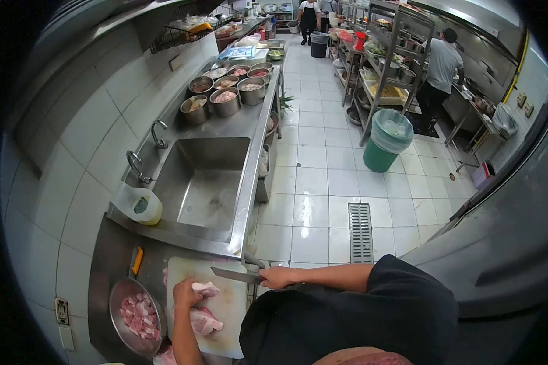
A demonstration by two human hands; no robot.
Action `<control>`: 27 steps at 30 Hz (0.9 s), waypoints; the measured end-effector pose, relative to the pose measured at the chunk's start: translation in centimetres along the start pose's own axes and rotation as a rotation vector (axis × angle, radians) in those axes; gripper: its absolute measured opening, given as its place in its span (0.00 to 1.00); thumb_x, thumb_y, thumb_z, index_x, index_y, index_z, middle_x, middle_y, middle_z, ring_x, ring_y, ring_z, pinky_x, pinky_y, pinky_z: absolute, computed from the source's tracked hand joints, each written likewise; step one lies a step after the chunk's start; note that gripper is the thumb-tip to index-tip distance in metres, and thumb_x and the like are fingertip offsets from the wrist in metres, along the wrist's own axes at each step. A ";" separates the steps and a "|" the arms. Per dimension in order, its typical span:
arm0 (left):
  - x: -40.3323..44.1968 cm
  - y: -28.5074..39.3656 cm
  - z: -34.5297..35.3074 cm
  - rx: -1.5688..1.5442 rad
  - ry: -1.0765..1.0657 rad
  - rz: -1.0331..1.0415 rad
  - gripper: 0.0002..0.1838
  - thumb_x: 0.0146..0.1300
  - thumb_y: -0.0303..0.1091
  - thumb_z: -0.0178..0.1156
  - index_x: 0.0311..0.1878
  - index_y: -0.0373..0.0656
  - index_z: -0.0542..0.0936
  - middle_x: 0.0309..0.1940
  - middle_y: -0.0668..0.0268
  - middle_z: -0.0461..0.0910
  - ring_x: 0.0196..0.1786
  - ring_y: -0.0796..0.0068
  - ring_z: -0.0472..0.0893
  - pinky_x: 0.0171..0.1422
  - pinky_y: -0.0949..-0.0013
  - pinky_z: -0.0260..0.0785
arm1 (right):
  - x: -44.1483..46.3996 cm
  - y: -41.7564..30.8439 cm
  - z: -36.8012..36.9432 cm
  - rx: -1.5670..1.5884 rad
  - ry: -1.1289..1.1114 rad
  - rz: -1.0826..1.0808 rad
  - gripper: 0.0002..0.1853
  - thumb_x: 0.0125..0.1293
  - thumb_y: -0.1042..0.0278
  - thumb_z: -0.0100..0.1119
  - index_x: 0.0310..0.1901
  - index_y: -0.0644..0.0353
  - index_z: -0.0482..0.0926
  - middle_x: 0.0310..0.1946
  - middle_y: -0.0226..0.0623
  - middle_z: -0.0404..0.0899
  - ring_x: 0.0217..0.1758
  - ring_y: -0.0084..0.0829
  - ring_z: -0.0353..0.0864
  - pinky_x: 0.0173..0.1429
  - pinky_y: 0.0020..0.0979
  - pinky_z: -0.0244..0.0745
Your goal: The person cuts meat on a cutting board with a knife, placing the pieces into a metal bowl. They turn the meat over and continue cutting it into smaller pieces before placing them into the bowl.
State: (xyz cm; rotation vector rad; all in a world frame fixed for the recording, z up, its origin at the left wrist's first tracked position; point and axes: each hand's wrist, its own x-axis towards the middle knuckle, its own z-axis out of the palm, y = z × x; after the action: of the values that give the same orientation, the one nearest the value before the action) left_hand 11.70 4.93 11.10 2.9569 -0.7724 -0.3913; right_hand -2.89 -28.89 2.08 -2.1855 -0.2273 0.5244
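Observation:
My right hand [276, 277] is closed around the handle of a knife [234, 275], whose broad blade points left over the top of the white cutting board [230, 313]. On the board, my left hand [186, 293] grips a piece of raw meat [206, 289] with curled fingers. A larger piece of raw meat [204, 321] lies just below it, partly behind my left forearm. To the left stands a metal bowl [123, 293] of cut meat chunks [140, 315]. An orange-handled tool [137, 260] lies by its upper edge, its far end hidden.
Beyond the board is a steel sink [207, 182] with two taps and a cut plastic jug [141, 207]. Several metal pots [226, 106] of food line the counter. A green bin [377, 159] stands on the tiled floor. One person [441, 67] works at right; another [309, 18] stands far back.

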 end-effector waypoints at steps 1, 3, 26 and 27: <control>-1.0 0.3 -0.4 -0.049 0.021 -0.054 0.30 0.39 0.39 0.76 0.49 0.41 0.81 0.40 0.51 0.86 0.45 0.45 0.84 0.58 0.49 0.74 | -0.6 -1.3 -0.6 0.016 -0.015 0.038 0.16 0.70 0.59 0.54 0.50 0.63 0.74 0.26 0.47 0.81 0.24 0.42 0.82 0.29 0.44 0.77; -1.4 1.3 -1.0 -0.077 0.054 -0.168 0.29 0.39 0.40 0.76 0.48 0.41 0.82 0.41 0.51 0.86 0.46 0.46 0.84 0.56 0.49 0.75 | -1.6 -2.5 -1.6 -0.005 -0.007 0.047 0.17 0.70 0.57 0.55 0.50 0.63 0.74 0.31 0.51 0.82 0.32 0.47 0.84 0.36 0.47 0.78; -4.9 6.8 10.8 -0.933 0.520 -1.030 0.36 0.60 0.47 0.66 0.63 0.30 0.70 0.59 0.39 0.75 0.65 0.46 0.74 0.68 0.53 0.68 | -3.0 -7.6 -1.0 -0.291 0.104 -0.020 0.15 0.75 0.60 0.53 0.43 0.67 0.73 0.32 0.57 0.84 0.32 0.58 0.84 0.36 0.49 0.77; -4.9 7.4 10.7 -0.880 0.604 -1.025 0.33 0.60 0.43 0.66 0.62 0.32 0.71 0.60 0.41 0.73 0.64 0.43 0.73 0.67 0.50 0.68 | -3.1 -9.1 -1.2 -0.269 0.088 0.020 0.16 0.75 0.59 0.54 0.42 0.68 0.73 0.35 0.62 0.83 0.40 0.66 0.80 0.43 0.55 0.75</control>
State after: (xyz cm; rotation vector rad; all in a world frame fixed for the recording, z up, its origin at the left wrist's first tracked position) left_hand 1.27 0.88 2.79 2.1298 0.8084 0.1401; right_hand -4.92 -25.14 10.75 -2.4682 -0.2406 0.4268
